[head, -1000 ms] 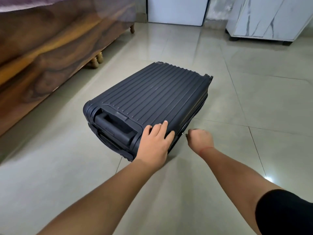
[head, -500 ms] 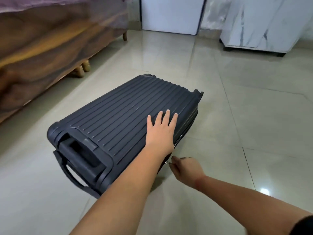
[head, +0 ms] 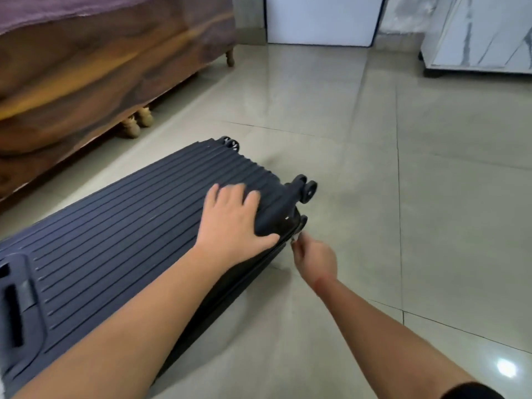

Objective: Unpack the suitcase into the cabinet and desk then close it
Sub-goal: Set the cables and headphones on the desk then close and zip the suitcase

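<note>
Nearest, at bottom edge: a black sleeve cuff point(head: 472, 391) on the right arm. Both bare forearms reach forward from here.

Dark navy ribbed hard-shell suitcase point(head: 115, 240) lies flat on the glossy beige tiled floor point(head: 403, 168), closed, lid face up. It runs diagonally from near left to centre. The recessed pull-handle housing point(head: 14, 306) sits at its near left end.

Left hand point(head: 233, 223) lies palm down on the lid near the wheel end. Its fingers are straight and spread, pressing on the ribs and gripping nothing.

Right hand point(head: 315, 260) is low, just beside the suitcase's right side seam, close to the corner. Its fingers are curled and pinch a small silvery zipper pull point(head: 293, 239). This part is blurred, so finer detail of the pull cannot be told.

At the suitcase's far end, black double caster wheels show: one pair at the right corner point(head: 305, 187), another at the far left corner point(head: 230, 143).

Left, beyond the suitcase: a dark brown wooden bed frame point(head: 100, 67) on turned wooden legs point(head: 138, 122), with a purple bedspread point(head: 57, 10) over the top.

Far wall: a plain white door panel point(head: 322, 18). Far right: a white marble-patterned cabinet point(head: 483, 33) stands on the floor, well apart from the suitcase.
</note>
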